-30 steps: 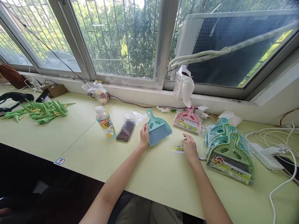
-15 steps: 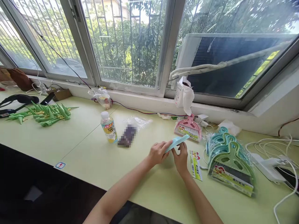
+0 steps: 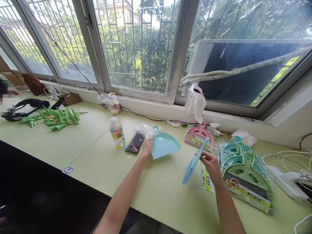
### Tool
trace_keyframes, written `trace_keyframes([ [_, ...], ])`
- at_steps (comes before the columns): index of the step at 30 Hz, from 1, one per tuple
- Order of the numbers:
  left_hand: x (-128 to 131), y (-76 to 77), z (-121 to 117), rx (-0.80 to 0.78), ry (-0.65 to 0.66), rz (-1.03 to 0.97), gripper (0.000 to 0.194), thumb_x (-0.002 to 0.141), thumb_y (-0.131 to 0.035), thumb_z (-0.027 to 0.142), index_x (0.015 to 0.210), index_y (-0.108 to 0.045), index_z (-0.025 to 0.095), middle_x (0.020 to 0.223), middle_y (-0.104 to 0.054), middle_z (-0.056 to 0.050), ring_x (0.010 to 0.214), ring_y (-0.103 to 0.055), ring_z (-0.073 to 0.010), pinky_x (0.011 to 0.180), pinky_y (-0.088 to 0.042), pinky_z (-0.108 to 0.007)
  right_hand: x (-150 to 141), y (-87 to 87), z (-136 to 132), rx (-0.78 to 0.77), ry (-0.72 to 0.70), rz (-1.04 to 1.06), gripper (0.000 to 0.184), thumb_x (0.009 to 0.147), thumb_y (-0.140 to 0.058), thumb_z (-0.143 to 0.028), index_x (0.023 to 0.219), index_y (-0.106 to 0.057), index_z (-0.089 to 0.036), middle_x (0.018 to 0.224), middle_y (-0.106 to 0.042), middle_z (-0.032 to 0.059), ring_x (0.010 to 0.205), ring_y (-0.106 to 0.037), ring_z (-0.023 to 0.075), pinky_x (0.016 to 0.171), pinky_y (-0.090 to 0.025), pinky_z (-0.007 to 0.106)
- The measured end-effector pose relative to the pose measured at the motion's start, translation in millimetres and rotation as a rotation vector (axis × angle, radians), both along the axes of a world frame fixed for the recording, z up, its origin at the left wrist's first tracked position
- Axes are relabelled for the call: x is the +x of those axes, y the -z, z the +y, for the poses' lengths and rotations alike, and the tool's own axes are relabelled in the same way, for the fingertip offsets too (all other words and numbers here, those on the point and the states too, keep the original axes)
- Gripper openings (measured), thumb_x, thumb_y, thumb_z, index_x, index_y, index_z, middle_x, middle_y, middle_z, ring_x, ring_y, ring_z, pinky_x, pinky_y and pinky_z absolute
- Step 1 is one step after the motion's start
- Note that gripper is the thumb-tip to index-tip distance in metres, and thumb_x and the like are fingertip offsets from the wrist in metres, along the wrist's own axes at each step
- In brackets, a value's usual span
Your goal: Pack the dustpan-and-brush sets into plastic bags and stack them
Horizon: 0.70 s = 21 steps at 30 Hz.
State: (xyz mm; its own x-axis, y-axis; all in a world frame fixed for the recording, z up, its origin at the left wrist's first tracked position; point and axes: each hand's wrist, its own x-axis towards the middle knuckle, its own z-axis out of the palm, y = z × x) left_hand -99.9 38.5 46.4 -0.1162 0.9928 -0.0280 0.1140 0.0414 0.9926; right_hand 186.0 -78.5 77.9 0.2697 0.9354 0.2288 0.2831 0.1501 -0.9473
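Note:
My left hand (image 3: 147,146) grips the left edge of a light blue dustpan (image 3: 164,144), held tilted over the table with its ring handle toward the window. In my right hand (image 3: 210,161) is a small light blue brush (image 3: 195,164), its bristle end pointing down to the left. The brush and dustpan are apart. Beneath my right hand lies a yellow-green printed card (image 3: 207,178). A pink dustpan and brush set (image 3: 198,136) stands beyond the hand. To the right, green and teal wrapped dustpan sets (image 3: 251,177) lean together.
A drink bottle (image 3: 118,135) and a phone (image 3: 137,143) sit left of my left hand, near a clear plastic wrapper (image 3: 143,129). Green pointed pieces (image 3: 59,117) and headphones (image 3: 26,105) lie far left. A white power strip (image 3: 285,182) with cables is at the right.
The light blue pieces, together before, are now separated. My left hand has moved left with the dustpan, and my right hand has moved right with the brush.

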Motion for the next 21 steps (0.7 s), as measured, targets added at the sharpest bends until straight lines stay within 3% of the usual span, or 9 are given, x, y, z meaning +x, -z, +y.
trace_keyframes([
  [4, -4.8, 7.3, -2.1, 0.009, 0.071, 0.32, 0.024, 0.078, -0.059, 0.033, 0.058, -0.059, 0.02, 0.062, -0.058, -0.005, 0.082, -0.06, -0.0267, 0.081, -0.044, -0.035, 10.5, 0.2, -1.7, -0.207, 0.101, -0.558, 0.042, 0.066, -0.062, -0.064, 0.06, -0.067, -0.022, 0.062, -0.064, 0.0037, 0.06, -0.055, 0.0195, 0.052, -0.034, 0.027],
  [9, 0.7, 9.3, -8.9, 0.099, 0.03, 0.481, 0.017, 0.082, -0.055, 0.032, 0.076, -0.064, 0.018, 0.096, -0.061, -0.012, 0.106, -0.053, -0.0291, 0.097, -0.036, -0.038, -0.5, 16.7, -1.6, -0.425, 0.172, -0.976, 0.04, 0.08, -0.049, -0.058, 0.069, -0.07, -0.025, 0.073, -0.069, 0.0081, 0.073, -0.064, 0.0252, 0.057, -0.036, 0.029],
  [16, -0.8, 14.3, -7.5, 0.137, 0.06, 0.648, 0.016, 0.084, -0.056, 0.031, 0.087, -0.065, 0.019, 0.097, -0.06, -0.01, 0.1, -0.056, -0.0259, 0.093, -0.038, -0.036, -18.7, 34.8, 3.1, -0.509, 0.242, -1.093, 0.04, 0.082, -0.05, -0.054, 0.085, -0.069, -0.02, 0.08, -0.07, 0.0145, 0.077, -0.067, 0.0282, 0.065, -0.043, 0.034],
  [21, 0.2, 23.0, -2.9, 0.144, 0.039, 0.472, 0.01, 0.079, -0.062, 0.028, 0.072, -0.063, 0.02, 0.087, -0.064, -0.009, 0.102, -0.056, -0.0279, 0.095, -0.038, -0.037, -21.2, 37.7, 5.2, -0.533, 0.217, -1.016, 0.033, 0.08, -0.051, -0.049, 0.079, -0.068, -0.02, 0.082, -0.07, 0.0138, 0.08, -0.067, 0.0291, 0.064, -0.042, 0.034],
])
